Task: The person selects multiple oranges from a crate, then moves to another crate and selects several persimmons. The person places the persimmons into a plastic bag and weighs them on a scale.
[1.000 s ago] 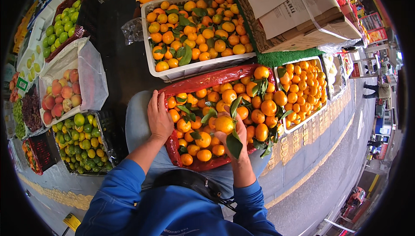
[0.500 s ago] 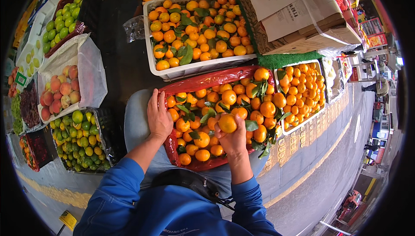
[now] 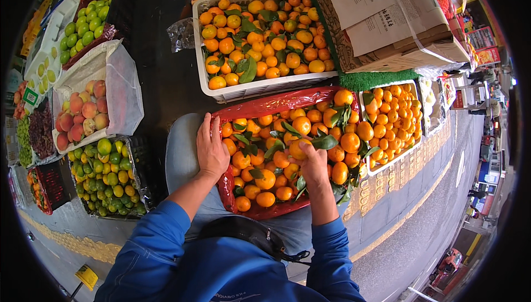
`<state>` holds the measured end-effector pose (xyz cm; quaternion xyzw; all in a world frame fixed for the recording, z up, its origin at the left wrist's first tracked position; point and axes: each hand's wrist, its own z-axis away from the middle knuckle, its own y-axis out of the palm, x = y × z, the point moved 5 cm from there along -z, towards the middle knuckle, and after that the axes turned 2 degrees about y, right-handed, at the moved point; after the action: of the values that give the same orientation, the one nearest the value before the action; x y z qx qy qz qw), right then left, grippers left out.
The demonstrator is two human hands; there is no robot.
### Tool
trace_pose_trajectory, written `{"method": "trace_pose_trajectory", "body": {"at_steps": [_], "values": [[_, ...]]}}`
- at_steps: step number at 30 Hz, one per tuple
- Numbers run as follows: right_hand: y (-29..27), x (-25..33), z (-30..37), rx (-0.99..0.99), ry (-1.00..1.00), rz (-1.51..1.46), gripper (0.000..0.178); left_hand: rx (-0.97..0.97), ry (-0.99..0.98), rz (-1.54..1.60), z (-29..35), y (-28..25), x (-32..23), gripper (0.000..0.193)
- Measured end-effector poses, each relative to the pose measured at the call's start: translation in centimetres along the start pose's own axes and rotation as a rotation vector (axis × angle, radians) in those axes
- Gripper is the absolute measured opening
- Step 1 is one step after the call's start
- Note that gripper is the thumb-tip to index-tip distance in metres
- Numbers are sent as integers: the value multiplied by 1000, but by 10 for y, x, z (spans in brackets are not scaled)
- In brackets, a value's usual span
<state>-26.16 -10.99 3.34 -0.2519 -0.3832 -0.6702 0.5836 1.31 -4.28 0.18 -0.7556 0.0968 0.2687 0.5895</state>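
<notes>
A crate lined with red plastic (image 3: 272, 102) is in front of me, heaped with leafy orange mandarins (image 3: 265, 178). My left hand (image 3: 212, 151) lies along the crate's left edge, fingers stretched out against the red lining. Over the fruit, my right hand (image 3: 315, 167) is closed around a mandarin (image 3: 297, 149), the thumb on its right side. A green leaf (image 3: 324, 142) shows just above the thumb. The fingers beneath the held mandarin are mostly hidden.
Beyond stands a white crate (image 3: 213, 93) of leafy mandarins. To the right are a tray (image 3: 395, 157) of small oranges and a cardboard box (image 3: 395, 53). Peaches (image 3: 83, 111), green-yellow citrus (image 3: 105, 177) and green fruit (image 3: 86, 25) fill containers at left.
My right hand has lowered the held mandarin onto the heap and turned, so less of the fruit shows. My left hand stays at the crate's edge. The whole view has shifted slightly.
</notes>
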Motion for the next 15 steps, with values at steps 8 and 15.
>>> {"method": "trace_pose_trajectory", "body": {"at_steps": [8,15], "values": [[8,74,-15,-489,-789,1306,51,15,-7,13,0,1,0,72],[116,-76,-67,147,-361,1451,54,-3,11,-9,-2,2,-2,72]]}}
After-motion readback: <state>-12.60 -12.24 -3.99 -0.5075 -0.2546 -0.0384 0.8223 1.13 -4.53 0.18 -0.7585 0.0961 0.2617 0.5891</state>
